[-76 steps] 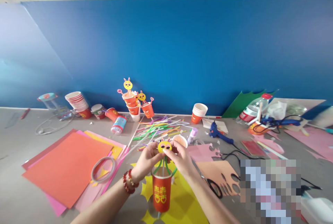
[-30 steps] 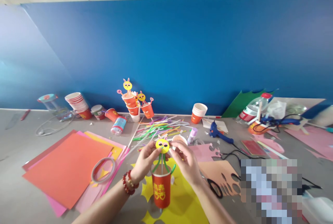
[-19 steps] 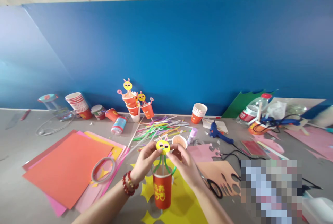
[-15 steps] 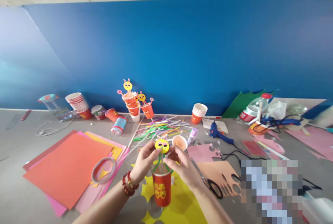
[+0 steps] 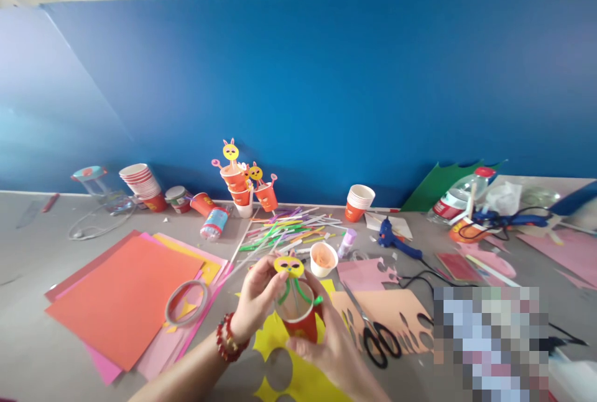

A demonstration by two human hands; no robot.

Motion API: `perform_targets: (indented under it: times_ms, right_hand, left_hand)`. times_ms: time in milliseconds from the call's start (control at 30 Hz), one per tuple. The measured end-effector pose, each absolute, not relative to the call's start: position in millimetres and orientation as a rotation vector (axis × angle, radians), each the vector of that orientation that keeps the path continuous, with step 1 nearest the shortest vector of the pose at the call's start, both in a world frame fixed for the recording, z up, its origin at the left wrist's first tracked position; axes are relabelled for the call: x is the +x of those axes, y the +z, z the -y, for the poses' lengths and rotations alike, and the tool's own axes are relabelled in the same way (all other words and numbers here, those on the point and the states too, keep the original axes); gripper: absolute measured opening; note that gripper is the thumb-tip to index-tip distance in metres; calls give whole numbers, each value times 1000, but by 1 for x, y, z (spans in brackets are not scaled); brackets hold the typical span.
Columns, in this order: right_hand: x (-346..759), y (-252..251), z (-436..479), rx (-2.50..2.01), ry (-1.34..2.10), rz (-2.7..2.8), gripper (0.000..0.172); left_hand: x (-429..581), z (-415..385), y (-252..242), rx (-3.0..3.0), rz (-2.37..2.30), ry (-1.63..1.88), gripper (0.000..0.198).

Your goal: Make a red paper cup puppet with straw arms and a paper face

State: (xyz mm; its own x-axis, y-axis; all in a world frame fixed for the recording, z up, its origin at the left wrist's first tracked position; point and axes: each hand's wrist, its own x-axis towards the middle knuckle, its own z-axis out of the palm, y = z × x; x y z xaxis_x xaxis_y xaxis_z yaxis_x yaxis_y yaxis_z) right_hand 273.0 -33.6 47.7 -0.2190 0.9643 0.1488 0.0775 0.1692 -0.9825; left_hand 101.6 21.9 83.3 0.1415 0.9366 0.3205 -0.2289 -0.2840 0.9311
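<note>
My left hand is closed in a pinch on a yellow paper rabbit face with pink ears. A pale stem runs from the face down into a red paper cup. Two bent green straw pieces come out of the cup on either side of that stem. The cup is tilted, its mouth turned towards me, and my right hand is wrapped round its right side. Yellow paper with round holes cut out lies beneath. Scissors with black handles rest on peach paper to the right.
Coloured sheets and a tape roll lie at left. Finished rabbit cups stand at the back, behind scattered straws. A small white cup and a glue stick stand ahead. A blue glue gun trails its cord at right.
My right hand has moved from beside the rabbit face down onto the cup. The cup has tipped, so its inside shows more. My left hand keeps its pinch on the face.
</note>
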Motion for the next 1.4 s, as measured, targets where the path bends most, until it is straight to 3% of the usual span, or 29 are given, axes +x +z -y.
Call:
perform_targets:
  times_ms: [167,400,1400]
  right_hand:
    - [281,35,44,-1142,938,1647,87]
    - [298,39,47,-1007,560,1775,54]
    - [299,36,40,-1001,448,1874,63]
  left_hand:
    - [94,-6,105,1953,-468,1315,15]
    - [88,2,121,2180,-208,1257,37]
    - [89,12,127,2217,-236,1299,32]
